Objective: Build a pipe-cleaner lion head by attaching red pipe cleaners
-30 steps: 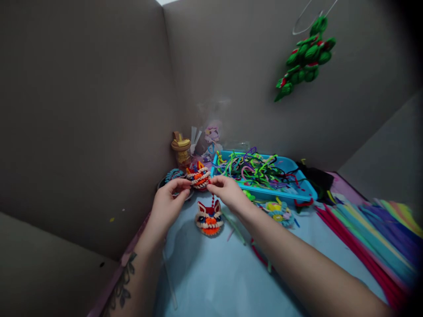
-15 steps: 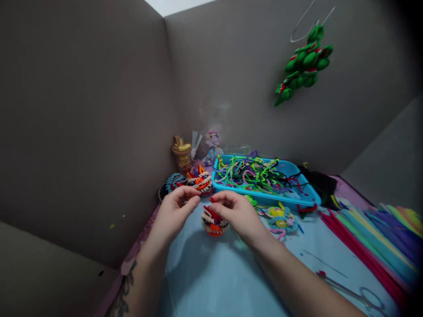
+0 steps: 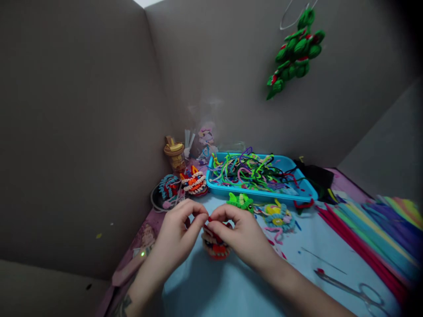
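Observation:
My right hand (image 3: pixel 243 233) is closed in a pinch on a red pipe cleaner (image 3: pixel 209 219), of which only a small tip shows. My left hand (image 3: pixel 181 235) pinches at the same tip, thumb and forefinger together, and the two hands almost meet. Under my right fingers stands a small round pipe-cleaner figure (image 3: pixel 218 250) in cream, orange and red, partly hidden by that hand. A similar orange and cream figure (image 3: pixel 194 181) sits behind my hands. Beyond my right hand lies a bright green pipe-cleaner piece (image 3: pixel 241 201).
A blue tray (image 3: pixel 257 193) holds tangled pipe-cleaner scraps. At right lie scissors (image 3: pixel 350 288), a thin metal rod (image 3: pixel 324 259) and bundled coloured pipe cleaners (image 3: pixel 370 237). A blue and yellow piece (image 3: pixel 279 218) rests before the tray. A brown cup (image 3: pixel 174 154) stands by the wall.
My left hand has moved in to the red tip, closing the gap between my hands. The view has shifted slightly, and the figure now appears lower in the picture.

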